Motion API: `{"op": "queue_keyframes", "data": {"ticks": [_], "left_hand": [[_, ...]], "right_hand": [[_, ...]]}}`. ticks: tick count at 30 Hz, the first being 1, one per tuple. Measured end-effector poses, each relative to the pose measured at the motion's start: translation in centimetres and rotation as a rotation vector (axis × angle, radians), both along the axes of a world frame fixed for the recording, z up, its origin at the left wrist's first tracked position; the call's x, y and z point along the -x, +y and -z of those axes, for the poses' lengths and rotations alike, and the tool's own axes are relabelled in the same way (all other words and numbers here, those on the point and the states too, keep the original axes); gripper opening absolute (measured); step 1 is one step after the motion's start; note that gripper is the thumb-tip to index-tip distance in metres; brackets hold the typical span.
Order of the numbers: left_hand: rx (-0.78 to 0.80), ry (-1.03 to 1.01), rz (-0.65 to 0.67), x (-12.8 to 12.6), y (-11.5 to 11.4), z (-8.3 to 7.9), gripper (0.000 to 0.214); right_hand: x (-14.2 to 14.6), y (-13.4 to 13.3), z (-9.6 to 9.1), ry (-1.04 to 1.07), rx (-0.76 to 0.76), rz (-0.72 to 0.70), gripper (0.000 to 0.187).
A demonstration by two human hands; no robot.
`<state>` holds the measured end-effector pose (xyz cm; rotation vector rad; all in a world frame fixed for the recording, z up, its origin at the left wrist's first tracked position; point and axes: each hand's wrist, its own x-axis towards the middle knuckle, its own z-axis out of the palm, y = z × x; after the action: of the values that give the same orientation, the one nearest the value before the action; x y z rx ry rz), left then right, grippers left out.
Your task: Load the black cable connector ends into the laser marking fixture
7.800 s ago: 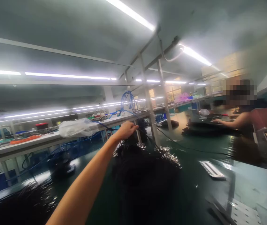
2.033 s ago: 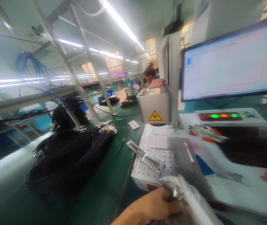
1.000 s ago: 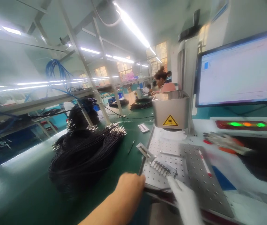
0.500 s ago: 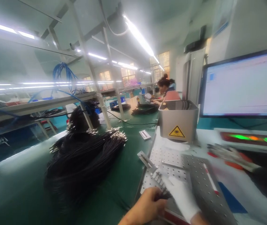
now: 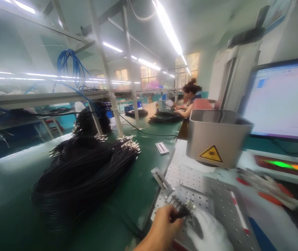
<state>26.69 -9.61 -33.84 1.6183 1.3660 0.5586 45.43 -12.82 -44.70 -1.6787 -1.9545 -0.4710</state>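
Observation:
My left hand (image 5: 164,225) is bare and pinched on the black end of a cable connector (image 5: 180,211) at the near edge of a perforated metal plate (image 5: 203,188). My right hand (image 5: 209,232) wears a white glove and rests on the plate beside the connector; its fingers are blurred. A small metal fixture with a row of slots (image 5: 180,203) sits on the plate right in front of both hands. A grey laser head with a yellow warning label (image 5: 217,137) hangs over the plate.
A big heap of black cables with metal ends (image 5: 86,167) lies on the green bench (image 5: 13,195) to the left. A monitor (image 5: 282,101) and a lit control panel (image 5: 285,164) stand right. Gloves (image 5: 266,183) lie near. Another person (image 5: 189,101) works farther down.
The view has swung down and left. My left hand has moved onto the plate edge and pinched the connector at the fixture; the gloved right hand stays beside it.

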Motion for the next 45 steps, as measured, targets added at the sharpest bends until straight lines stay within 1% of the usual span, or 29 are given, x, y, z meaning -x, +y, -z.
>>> {"op": "queue_keyframes", "data": {"ticks": [2,4,5,7,10,12,14,16,20,24,28,30,33,35,39,42,45], "left_hand": [[0.025,-0.012,0.024,0.0,0.2,0.2,0.015],[0.036,-0.038,0.061,0.1,0.4,0.7,0.025],[0.037,-0.052,0.07,0.1,0.5,1.0,0.026],[0.053,-0.093,0.048,0.1,0.7,1.6,0.021],[0.075,-0.192,-0.028,0.0,1.0,2.1,0.005],[0.118,-0.243,-0.064,-0.2,1.2,2.3,0.006],[0.167,-0.253,-0.079,-0.3,1.3,2.4,0.007],[0.161,-0.223,-0.08,-0.3,1.3,2.2,0.004],[0.01,-0.109,-0.066,-0.1,0.9,1.2,0.004],[-0.078,0.056,-0.053,-0.4,0.2,0.6,0.008],[-0.16,0.252,0.01,-0.7,-0.4,0.5,0.01],[-0.159,0.324,0.063,-0.7,-0.7,0.3,0.011],[-0.11,0.412,0.142,-0.7,-1.1,-0.4,0.017],[-0.08,0.457,0.159,-0.7,-1.2,-0.9,0.019],[-0.067,0.492,0.139,-0.9,-1.0,-1.3,0.016],[-0.059,0.481,0.119,-0.8,-0.6,-1.1,0.012],[-0.061,0.462,0.09,-0.8,-0.3,-0.8,0.01]], "right_hand": [[0.3,-0.1,-0.5,-0.066,-0.047,0.003,0.031],[0.3,-0.2,-1.1,-0.091,-0.057,0.018,0.031],[0.3,-0.3,-1.3,-0.1,-0.067,0.02,0.031],[0.2,-0.4,-1.6,-0.122,-0.087,0.013,0.031],[0.2,-0.6,-2.0,-0.162,-0.125,0.013,0.031],[0.3,-0.6,-2.3,-0.181,-0.141,0.027,0.031],[0.4,-0.7,-2.6,-0.196,-0.155,0.031,0.031],[0.5,-0.7,-2.6,-0.21,-0.152,0.035,0.032],[0.4,-0.7,-2.0,-0.232,-0.146,0.048,0.031],[0.2,-0.7,-1.4,-0.233,-0.104,0.063,0.031],[0.5,-0.8,-1.8,-0.173,-0.048,0.076,0.031],[0.7,-0.9,-2.4,-0.151,-0.056,0.069,0.03],[1.1,-1.2,-3.0,-0.133,-0.086,0.077,0.03],[1.2,-1.3,-3.1,-0.11,-0.078,0.073,0.028],[1.4,-1.5,-3.1,-0.058,0.01,0.063,0.025],[1.6,-1.6,-3.3,-0.05,0.063,0.067,0.023],[1.8,-1.5,-3.3,-0.059,0.088,0.046,0.025]]}}
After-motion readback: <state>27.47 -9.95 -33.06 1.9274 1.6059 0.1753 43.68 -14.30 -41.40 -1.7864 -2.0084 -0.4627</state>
